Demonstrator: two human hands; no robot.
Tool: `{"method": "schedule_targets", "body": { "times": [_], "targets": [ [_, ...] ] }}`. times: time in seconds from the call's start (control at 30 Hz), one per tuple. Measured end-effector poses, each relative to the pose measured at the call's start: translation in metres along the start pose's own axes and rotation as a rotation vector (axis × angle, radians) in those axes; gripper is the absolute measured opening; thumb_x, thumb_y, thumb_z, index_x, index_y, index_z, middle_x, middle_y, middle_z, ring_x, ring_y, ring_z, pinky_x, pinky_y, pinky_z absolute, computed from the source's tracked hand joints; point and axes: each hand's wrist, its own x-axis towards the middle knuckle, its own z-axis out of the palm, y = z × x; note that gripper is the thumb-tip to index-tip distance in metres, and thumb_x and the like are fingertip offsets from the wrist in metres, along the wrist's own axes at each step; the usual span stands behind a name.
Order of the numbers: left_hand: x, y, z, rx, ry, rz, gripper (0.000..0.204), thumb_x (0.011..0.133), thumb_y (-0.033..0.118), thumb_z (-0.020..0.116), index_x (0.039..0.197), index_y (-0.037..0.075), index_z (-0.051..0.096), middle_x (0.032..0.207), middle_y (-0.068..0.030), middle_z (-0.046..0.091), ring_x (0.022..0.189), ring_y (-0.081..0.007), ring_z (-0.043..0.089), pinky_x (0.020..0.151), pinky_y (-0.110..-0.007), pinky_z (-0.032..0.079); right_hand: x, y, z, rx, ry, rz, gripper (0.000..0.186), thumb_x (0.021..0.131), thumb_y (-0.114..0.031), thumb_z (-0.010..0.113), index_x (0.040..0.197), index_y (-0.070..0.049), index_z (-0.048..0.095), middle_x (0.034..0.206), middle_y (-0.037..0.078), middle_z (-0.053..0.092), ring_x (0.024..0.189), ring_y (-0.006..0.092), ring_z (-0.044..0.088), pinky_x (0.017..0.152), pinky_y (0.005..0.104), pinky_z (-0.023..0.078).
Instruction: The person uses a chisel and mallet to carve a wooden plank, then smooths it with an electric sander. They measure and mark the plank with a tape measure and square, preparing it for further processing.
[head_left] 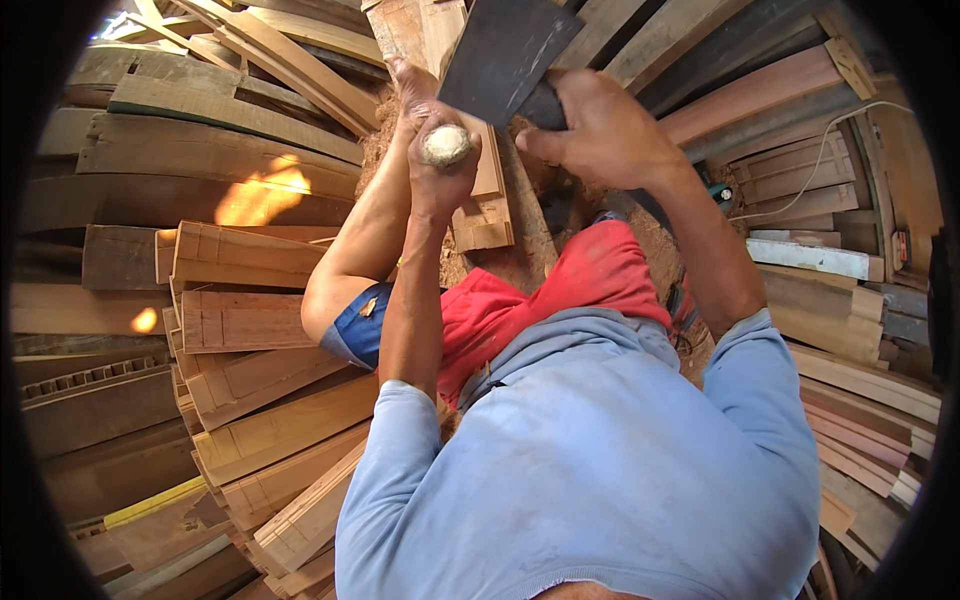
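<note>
My left hand [442, 175] is closed around a rod-like handle [446, 145] whose round, pale end faces up; the rest of it is hidden below the fist. To the right, my right hand [605, 125] grips the lower right corner of a dark, flat, plate-like piece [508, 55] with scratches on its face. Its thumb shows below the corner, while the other fingers are partly hidden. The dark piece slants just above and right of my left fist. Beneath both hands lies a light wooden board [485, 225] between my legs.
Stacked planks [255, 320] with pencilled-looking lines spread along the left. More boards [820, 310] are piled at the right, with a pale cord [822, 150] running over them. My bare foot [415, 85] is close beyond the left fist. Brown sawdust [640, 250] covers the ground.
</note>
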Motion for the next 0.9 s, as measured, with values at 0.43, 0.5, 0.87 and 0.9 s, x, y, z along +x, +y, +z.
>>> {"method": "schedule_targets", "body": {
  "times": [0.43, 0.5, 0.87, 0.9],
  "targets": [
    [-0.009, -0.017, 0.027, 0.156, 0.045, 0.22, 0.025, 0.085, 0.015, 0.079, 0.09, 0.004, 0.057, 0.079, -0.0091, 0.067, 0.068, -0.0221, 0.065, 0.064, -0.033, 0.053, -0.007, -0.011, 0.014, -0.47, 0.217, -0.109, 0.032, 0.085, -0.027, 0.075, 0.105, -0.003, 0.068, 0.083, 0.023, 0.071, 0.08, 0.0363, 0.073, 0.074, 0.0438, 0.058],
    [-0.008, -0.015, 0.03, 0.594, 0.005, 0.507, 0.026, 0.083, 0.018, 0.081, 0.087, 0.005, 0.059, 0.088, -0.0115, 0.07, 0.076, -0.0265, 0.069, 0.068, -0.039, 0.054, 0.002, 0.022, 0.048, -0.458, -0.002, -0.004, 0.027, 0.084, -0.025, 0.075, 0.092, -0.001, 0.065, 0.086, 0.024, 0.071, 0.086, 0.0415, 0.07, 0.076, 0.046, 0.058],
    [-0.001, -0.002, 0.033, 0.144, 0.001, 0.173, 0.02, 0.085, 0.013, 0.077, 0.097, 0.001, 0.064, 0.078, -0.0121, 0.071, 0.071, -0.0166, 0.07, 0.066, -0.035, 0.056, 0.004, 0.016, 0.036, -0.47, 0.18, -0.078, 0.028, 0.081, -0.02, 0.076, 0.094, 0.003, 0.066, 0.084, 0.026, 0.068, 0.08, 0.0446, 0.067, 0.069, 0.0471, 0.054],
    [0.0, 0.003, 0.033, 0.144, -0.014, 0.17, 0.021, 0.085, 0.012, 0.077, 0.1, 0.001, 0.066, 0.081, -0.012, 0.072, 0.074, -0.0158, 0.07, 0.067, -0.035, 0.056, 0.004, 0.021, 0.036, -0.421, 0.094, -0.029, 0.029, 0.08, -0.02, 0.076, 0.095, 0.003, 0.065, 0.083, 0.025, 0.068, 0.077, 0.0423, 0.068, 0.068, 0.0462, 0.054]
  ]
}}
